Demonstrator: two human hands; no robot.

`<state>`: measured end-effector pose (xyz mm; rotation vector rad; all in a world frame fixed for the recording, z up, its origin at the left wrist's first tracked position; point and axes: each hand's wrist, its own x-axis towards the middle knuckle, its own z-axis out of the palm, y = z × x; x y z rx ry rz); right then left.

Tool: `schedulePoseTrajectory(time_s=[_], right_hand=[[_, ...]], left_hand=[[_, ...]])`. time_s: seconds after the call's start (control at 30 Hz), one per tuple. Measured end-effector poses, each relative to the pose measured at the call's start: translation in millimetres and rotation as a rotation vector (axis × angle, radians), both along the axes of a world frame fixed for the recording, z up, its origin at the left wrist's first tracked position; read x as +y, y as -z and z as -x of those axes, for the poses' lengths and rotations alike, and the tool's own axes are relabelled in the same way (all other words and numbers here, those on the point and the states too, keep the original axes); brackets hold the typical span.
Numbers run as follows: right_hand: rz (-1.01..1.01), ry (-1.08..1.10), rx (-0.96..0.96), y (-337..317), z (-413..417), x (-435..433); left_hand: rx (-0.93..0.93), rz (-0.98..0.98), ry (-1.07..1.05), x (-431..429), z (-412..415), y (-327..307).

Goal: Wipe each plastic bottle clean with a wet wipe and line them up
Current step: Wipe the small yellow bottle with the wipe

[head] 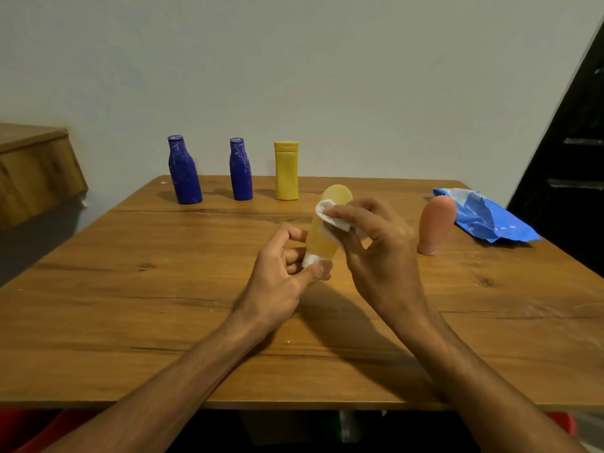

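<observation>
The wooden table (130, 322) fills the room in front of me. The crumpled blue wet-wipe pack (483, 217) lies at two o'clock on it. Along the far edge, from eleven toward twelve o'clock, stand two dark blue bottles (183, 171) (241, 170) and an opaque yellow bottle (286, 171), upright and spaced apart. A pink bottle (436, 223) stands on its cap just beside the pack.

Above mid-table, the pale yellow bottle (322, 237) is held tilted, base away from the person. The left hand (281, 269) pinches its white cap (309, 259) between thumb and fingers. The right hand (376, 240) presses a folded wet wipe (333, 217) against its side, fingers curled over it.

It looks light, thin-walled and likely slick once wet, so I'd keep hold of the stiff cap end and squeeze the body only gently.
</observation>
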<state>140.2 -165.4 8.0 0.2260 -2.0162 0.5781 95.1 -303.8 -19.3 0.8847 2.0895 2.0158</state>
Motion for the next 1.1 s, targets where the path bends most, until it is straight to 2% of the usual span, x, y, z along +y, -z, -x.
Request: schedulePoseTrajectory(time_s=[0.1,0.27,0.4,0.57,0.7,0.87,1.03,1.1], right_hand=[[-0.095,-0.017,-0.031,2,0,-4],[0.001,0.051,0.035,-4,1,4],[-0.095,0.013,-0.002,2,1,-2],[-0.005,0.059,0.053,-3,2,4],[-0.125,0.032,0.003,2,0,-3],[-0.034,0.075,0.050,-7,0,10],[-0.154,0.062,0.003,-1,1,3],[-0.103,0.080,0.004,-3,3,7]], left_hand=[[0.015,-0.002,-0.006,-2,1,0],[0.110,0.058,-0.048,2,1,3],[0.079,0.043,-0.040,0,3,3],[0.135,0.073,-0.071,3,1,3],[0.118,0.094,-0.083,2,1,3],[0.182,0.122,-0.096,3,-2,1],[0.145,0.094,-0.087,1,-1,1],[0.147,0.090,-0.081,1,0,1]])
